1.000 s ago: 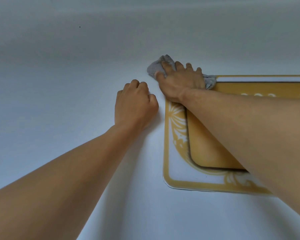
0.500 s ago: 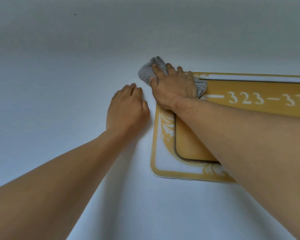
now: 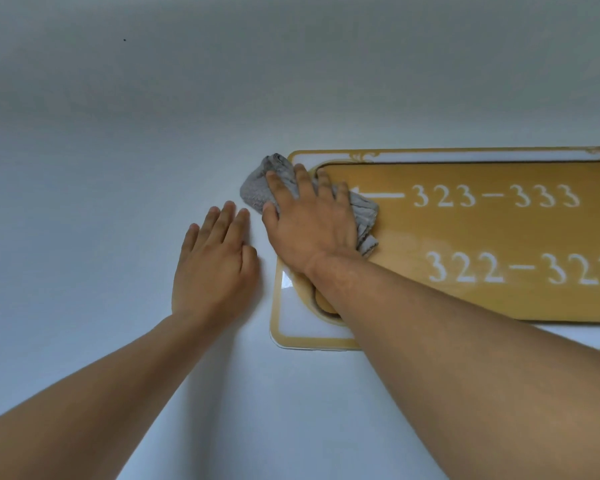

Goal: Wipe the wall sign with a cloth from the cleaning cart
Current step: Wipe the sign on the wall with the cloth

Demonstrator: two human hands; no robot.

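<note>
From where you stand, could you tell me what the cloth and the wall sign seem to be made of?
Cloth: soft grey fabric, probably terry or microfibre; it bunches into folds. Wall sign: rigid, likely plastic or acrylic; matte gold panel on a glossy white backing that catches a glint.

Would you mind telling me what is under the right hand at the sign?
A crumpled grey cloth lies under the right hand, pressed flat against the yellow sign. The cloth hides the tip of the white arrow and the sign's left end beneath.
</note>
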